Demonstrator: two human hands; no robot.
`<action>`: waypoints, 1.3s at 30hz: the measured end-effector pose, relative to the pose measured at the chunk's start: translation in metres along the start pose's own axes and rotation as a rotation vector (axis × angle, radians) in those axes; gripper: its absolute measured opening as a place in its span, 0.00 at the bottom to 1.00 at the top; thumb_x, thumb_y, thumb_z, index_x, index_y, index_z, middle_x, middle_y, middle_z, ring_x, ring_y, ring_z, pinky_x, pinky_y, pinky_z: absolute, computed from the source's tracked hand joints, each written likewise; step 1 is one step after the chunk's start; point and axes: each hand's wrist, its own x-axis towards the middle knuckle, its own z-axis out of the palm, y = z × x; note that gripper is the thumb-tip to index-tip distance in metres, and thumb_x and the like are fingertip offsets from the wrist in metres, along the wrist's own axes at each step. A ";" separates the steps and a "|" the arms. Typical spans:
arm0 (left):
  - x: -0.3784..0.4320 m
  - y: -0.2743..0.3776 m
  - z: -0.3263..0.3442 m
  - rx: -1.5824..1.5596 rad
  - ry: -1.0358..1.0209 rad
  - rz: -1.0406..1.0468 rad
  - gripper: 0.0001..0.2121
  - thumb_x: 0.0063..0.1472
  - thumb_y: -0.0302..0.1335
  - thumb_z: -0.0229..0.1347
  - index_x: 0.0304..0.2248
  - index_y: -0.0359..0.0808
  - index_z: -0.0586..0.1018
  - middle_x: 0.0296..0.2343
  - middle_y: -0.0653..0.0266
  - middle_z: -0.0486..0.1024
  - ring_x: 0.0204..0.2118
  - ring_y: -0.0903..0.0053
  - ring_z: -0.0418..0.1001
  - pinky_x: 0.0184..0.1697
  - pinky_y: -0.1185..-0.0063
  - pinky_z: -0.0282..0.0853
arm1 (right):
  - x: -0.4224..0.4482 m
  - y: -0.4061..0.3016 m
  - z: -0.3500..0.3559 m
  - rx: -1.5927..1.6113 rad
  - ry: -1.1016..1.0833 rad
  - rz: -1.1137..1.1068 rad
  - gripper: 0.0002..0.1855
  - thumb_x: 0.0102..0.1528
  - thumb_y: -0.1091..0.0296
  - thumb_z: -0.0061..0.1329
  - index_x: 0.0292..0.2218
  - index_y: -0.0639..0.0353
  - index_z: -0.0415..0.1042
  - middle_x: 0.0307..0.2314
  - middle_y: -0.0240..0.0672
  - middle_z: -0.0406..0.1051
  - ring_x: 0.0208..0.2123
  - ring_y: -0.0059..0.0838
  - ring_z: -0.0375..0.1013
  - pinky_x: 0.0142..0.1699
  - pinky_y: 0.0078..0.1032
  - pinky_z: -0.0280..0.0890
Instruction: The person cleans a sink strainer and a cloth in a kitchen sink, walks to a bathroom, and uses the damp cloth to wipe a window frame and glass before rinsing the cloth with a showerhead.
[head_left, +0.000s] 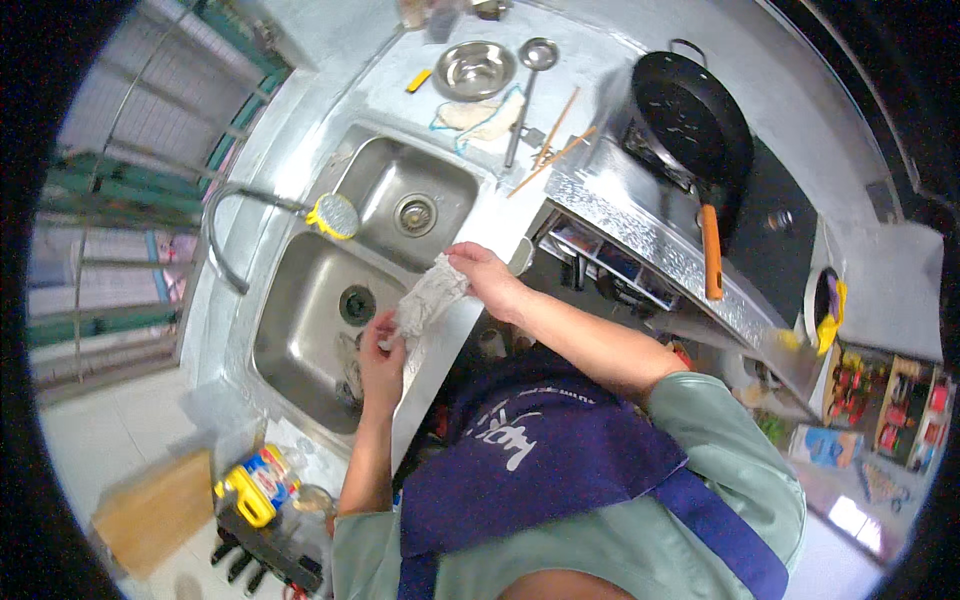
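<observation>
A crumpled, pale grey cloth (433, 298) is stretched between my hands above the front rim of a double-bowl steel sink (296, 300). My right hand (484, 277) pinches its upper end, thumb and fingers together. At its lower end my left hand (381, 364) grips the cloth over the larger bowl, with the fingertips partly blurred. A drain (358, 304) shows in that bowl, beside a greyish patch that I cannot make out. The smaller bowl has a strainer drain (415, 215). A gooseneck faucet (225, 196) with a yellow-rimmed spray head (335, 216) reaches over the sink.
A steel bowl (475, 70), ladle (531, 90), rag (480, 116) and wooden chopsticks (555, 154) lie on the counter behind. To the right, a wok (686, 112) with a wooden handle (711, 255) stands on the stove. A yellow-handled bottle (262, 484) and knife rack (259, 540) are at lower left.
</observation>
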 end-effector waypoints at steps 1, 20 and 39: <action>0.001 -0.002 0.005 -0.008 -0.080 -0.028 0.21 0.55 0.18 0.49 0.49 0.36 0.69 0.38 0.67 0.68 0.39 0.81 0.66 0.40 0.83 0.64 | -0.008 -0.004 -0.004 0.108 0.047 0.003 0.12 0.59 0.66 0.42 0.43 0.57 0.70 0.34 0.27 0.70 0.35 0.19 0.68 0.38 0.21 0.65; 0.013 0.014 0.119 -0.311 -0.642 -0.001 0.07 0.57 0.21 0.54 0.31 0.38 0.66 0.26 0.73 0.67 0.28 0.87 0.65 0.30 0.87 0.61 | -0.158 0.036 -0.113 -0.542 0.273 -0.220 0.18 0.51 0.60 0.53 0.41 0.62 0.71 0.31 0.38 0.73 0.33 0.30 0.72 0.37 0.27 0.68; -0.125 0.117 0.386 0.262 -1.159 0.398 0.08 0.58 0.27 0.55 0.34 0.31 0.78 0.26 0.62 0.78 0.29 0.81 0.74 0.34 0.81 0.68 | -0.401 0.118 -0.297 -0.982 0.560 -0.075 0.20 0.54 0.54 0.45 0.45 0.53 0.72 0.42 0.43 0.70 0.46 0.44 0.68 0.50 0.38 0.62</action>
